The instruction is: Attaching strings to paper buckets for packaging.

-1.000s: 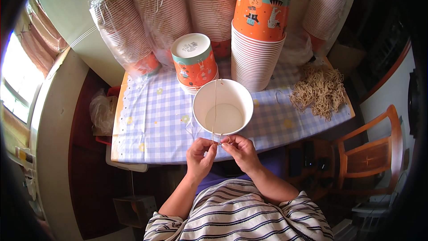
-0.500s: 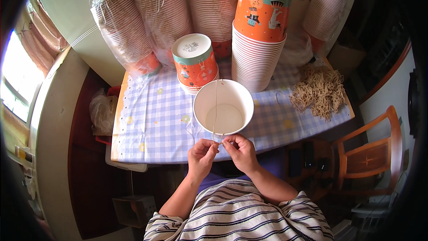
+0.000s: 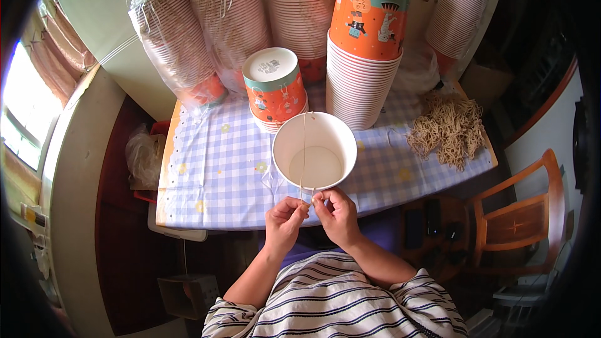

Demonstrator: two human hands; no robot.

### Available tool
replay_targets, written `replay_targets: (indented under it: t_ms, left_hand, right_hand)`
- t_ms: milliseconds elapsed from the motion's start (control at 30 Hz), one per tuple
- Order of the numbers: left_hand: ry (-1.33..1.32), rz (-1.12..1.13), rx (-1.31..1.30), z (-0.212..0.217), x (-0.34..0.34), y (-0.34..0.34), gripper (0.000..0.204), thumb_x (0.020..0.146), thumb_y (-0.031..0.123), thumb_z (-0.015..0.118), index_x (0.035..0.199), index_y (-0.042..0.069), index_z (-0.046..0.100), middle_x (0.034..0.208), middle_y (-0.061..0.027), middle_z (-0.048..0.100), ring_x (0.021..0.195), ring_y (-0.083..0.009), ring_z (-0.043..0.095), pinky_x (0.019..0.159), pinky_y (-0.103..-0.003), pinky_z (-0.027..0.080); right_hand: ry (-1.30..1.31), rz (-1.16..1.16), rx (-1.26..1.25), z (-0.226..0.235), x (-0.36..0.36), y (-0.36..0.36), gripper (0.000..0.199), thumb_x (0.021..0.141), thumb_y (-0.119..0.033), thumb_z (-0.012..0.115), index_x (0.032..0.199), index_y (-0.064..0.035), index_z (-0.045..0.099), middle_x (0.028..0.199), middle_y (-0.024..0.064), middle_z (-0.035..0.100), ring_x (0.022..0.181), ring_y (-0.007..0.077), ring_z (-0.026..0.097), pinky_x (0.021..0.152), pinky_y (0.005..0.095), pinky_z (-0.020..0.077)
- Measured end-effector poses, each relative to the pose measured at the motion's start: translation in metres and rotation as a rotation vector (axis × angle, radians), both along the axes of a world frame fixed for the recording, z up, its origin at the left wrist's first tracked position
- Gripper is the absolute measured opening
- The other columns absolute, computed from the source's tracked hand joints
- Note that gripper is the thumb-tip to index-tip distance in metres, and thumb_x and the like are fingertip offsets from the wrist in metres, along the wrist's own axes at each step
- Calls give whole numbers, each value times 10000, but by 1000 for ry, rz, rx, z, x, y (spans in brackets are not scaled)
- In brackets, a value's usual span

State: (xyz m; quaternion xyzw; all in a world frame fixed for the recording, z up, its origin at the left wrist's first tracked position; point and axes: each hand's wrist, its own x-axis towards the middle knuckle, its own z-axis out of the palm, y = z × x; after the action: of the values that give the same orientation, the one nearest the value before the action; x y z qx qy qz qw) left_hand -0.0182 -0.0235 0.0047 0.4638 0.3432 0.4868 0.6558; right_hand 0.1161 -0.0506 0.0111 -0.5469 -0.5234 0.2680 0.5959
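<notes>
A white paper bucket [image 3: 288, 150] stands open side up near the table's front edge, tilted slightly toward me. A thin beige cord [image 3: 304, 144] runs from its far rim across the mouth to the near rim and down to my fingers. My left hand [image 3: 285, 220] pinches the cord just off the near rim. Beside it my right hand [image 3: 337, 214] pinches the short piece of cord that comes from the near rim. The fingertips of both hands nearly meet, and they hide where the cord parts cross.
Behind the bucket stand a short upturned orange stack [image 3: 273, 100] and a tall bucket stack [image 3: 360, 81]. Bagged bucket stacks [image 3: 228, 19] line the back. A heap of beige cords [image 3: 452, 126] lies at the right on the checked tablecloth [image 3: 219, 175]. A wooden chair [image 3: 519, 219] stands right.
Both hands have barely moved; the fingertips have shifted slightly with the cord still pinched. The bucket stays in almost the same place.
</notes>
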Motion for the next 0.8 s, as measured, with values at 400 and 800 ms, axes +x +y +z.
replay_targets:
  t_ms: [400, 800]
  left_hand:
    - [49, 37, 68, -4, -2, -2, 94, 896, 66, 607, 854, -19, 609, 768, -16, 614, 700, -56, 535, 631, -187, 426]
    - [205, 58, 105, 9, -2, 8, 127, 864, 104, 660, 858, -7, 600, 773, -10, 614, 692, -62, 534, 622, -200, 427]
  right_hand:
    - [751, 418, -215, -16, 2, -6, 138, 876, -52, 631, 1007, -12, 615, 972, 23, 612, 875, 65, 570, 780, 209, 477]
    - [622, 310, -193, -10, -2, -5, 78, 877, -77, 636, 922, -14, 633, 850, 9, 591, 788, 54, 541, 727, 200, 447]
